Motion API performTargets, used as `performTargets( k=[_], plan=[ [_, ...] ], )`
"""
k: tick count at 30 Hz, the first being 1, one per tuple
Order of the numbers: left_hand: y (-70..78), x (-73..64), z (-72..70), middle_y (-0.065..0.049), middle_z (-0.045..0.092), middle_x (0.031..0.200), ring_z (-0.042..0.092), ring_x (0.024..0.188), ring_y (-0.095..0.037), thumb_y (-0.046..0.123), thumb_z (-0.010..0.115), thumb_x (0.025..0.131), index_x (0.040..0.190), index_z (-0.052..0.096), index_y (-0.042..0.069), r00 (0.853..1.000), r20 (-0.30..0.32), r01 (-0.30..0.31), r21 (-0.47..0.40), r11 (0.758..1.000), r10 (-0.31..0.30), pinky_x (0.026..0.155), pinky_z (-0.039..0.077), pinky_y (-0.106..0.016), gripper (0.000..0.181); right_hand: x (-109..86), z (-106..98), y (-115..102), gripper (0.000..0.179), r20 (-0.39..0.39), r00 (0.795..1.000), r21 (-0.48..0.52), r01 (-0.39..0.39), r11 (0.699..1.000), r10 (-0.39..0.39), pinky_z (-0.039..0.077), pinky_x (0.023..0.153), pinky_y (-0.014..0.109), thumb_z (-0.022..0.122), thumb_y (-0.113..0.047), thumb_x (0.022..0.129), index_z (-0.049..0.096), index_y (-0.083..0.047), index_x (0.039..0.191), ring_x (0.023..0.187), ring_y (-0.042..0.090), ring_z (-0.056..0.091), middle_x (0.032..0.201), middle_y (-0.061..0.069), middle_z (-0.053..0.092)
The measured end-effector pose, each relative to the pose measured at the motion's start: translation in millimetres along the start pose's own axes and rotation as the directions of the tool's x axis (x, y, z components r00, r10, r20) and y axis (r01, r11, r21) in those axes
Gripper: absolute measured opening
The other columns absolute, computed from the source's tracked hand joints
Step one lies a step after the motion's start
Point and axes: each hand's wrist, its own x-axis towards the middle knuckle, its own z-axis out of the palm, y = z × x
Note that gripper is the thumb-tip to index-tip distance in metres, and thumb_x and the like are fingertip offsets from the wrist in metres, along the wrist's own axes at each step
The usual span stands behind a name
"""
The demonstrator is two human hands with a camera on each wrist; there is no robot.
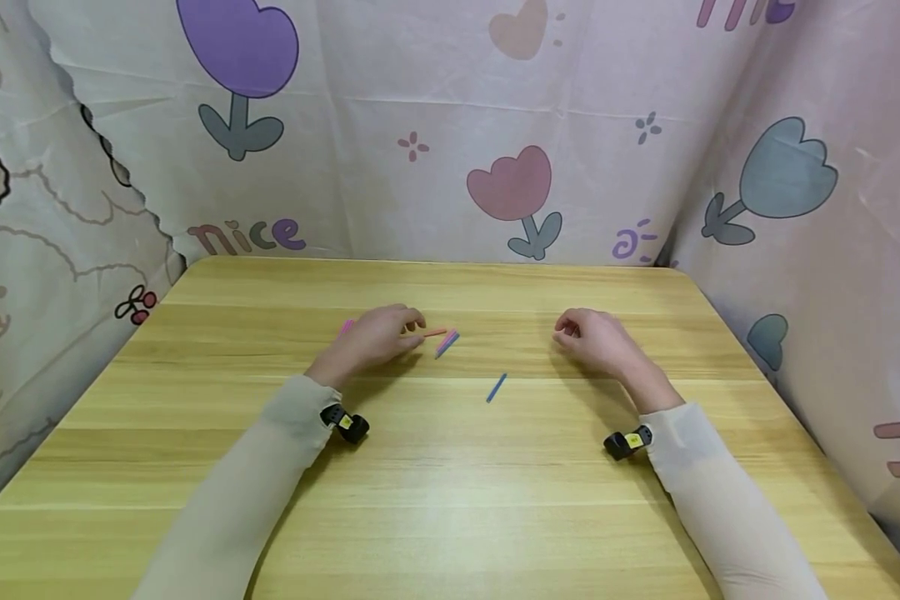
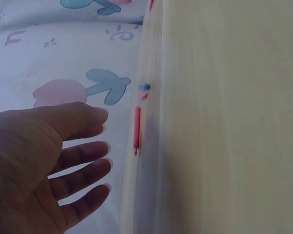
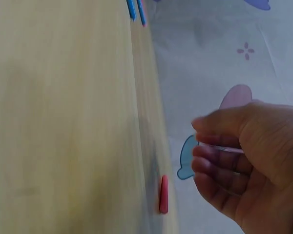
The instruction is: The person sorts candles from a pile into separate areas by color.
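Note:
My left hand is held low over the table with its fingers apart and nothing in them. A thin orange-red stick pokes out beside its fingertips; the left wrist view shows this stick lying just past the fingers. Close by, a pink stick and a blue stick lie side by side. Another blue stick lies alone between the hands. Over the right side, my right hand hangs with loosely curled fingers and holds nothing. A red stick appears below it in the right wrist view.
A magenta stick shows partly behind the left hand. The wooden table meets a printed cloth at its back and sides. Each wrist wears a small black camera.

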Motion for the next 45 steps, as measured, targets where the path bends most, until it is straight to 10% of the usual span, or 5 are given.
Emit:
performTargets(
  k=[8, 21, 31, 45],
  plan=[
    [8.4, 12.7, 8.6, 0.003, 0.055, 0.089, 0.051, 0.079, -0.012, 0.025, 0.058, 0.086, 0.104, 0.062, 0.015, 0.997, 0.042, -0.058, 0.012, 0.998, 0.057, 0.072, 0.043, -0.03, 0.021, -2.7, 11, -18, 0.016, 0.076, 0.971, 0.098, 0.218, 0.971, -0.226, 0.043, 0.067, 0.03, 0.062, -0.017, 0.082, 0.064, -0.01, 0.096, 0.074, 0.011, 0.053, 0.079, -0.005, 0.058],
    [3.7, 27.4, 19.4, 0.002, 0.055, 0.09, 0.048, 0.075, -0.012, 0.019, 0.056, 0.088, 0.108, 0.063, 0.019, 0.987, 0.083, -0.14, 0.035, 0.99, 0.137, 0.07, 0.042, -0.028, 0.021, -8.3, 29, -47, 0.018, 0.143, 0.916, 0.208, 0.341, 0.917, -0.374, 0.045, 0.065, 0.023, 0.069, -0.021, 0.078, 0.065, -0.016, 0.095, 0.074, 0.005, 0.054, 0.083, -0.011, 0.059],
    [4.4, 33.8, 19.4, 0.003, 0.053, 0.099, 0.049, 0.088, -0.009, 0.018, 0.061, 0.084, 0.099, 0.067, 0.018, 0.957, 0.098, -0.28, 0.069, 0.957, 0.273, 0.078, 0.043, -0.029, 0.016, -6.2, 35, -50, 0.013, 0.179, 0.878, 0.246, 0.398, 0.884, -0.445, 0.046, 0.068, 0.027, 0.068, -0.016, 0.079, 0.067, -0.016, 0.092, 0.077, 0.01, 0.055, 0.089, -0.003, 0.059],
    [17.6, 32.2, 15.8, 0.004, 0.053, 0.097, 0.05, 0.084, -0.01, 0.01, 0.06, 0.081, 0.082, 0.066, 0.02, 0.939, 0.156, -0.327, 0.129, 0.936, 0.307, 0.078, 0.042, -0.026, 0.012, -5.8, 39, -51, 0.01, 0.163, 0.852, 0.134, 0.48, 0.867, -0.497, 0.042, 0.067, 0.024, 0.067, -0.019, 0.079, 0.068, -0.019, 0.088, 0.076, 0.012, 0.054, 0.088, -0.008, 0.057]
  ],
)
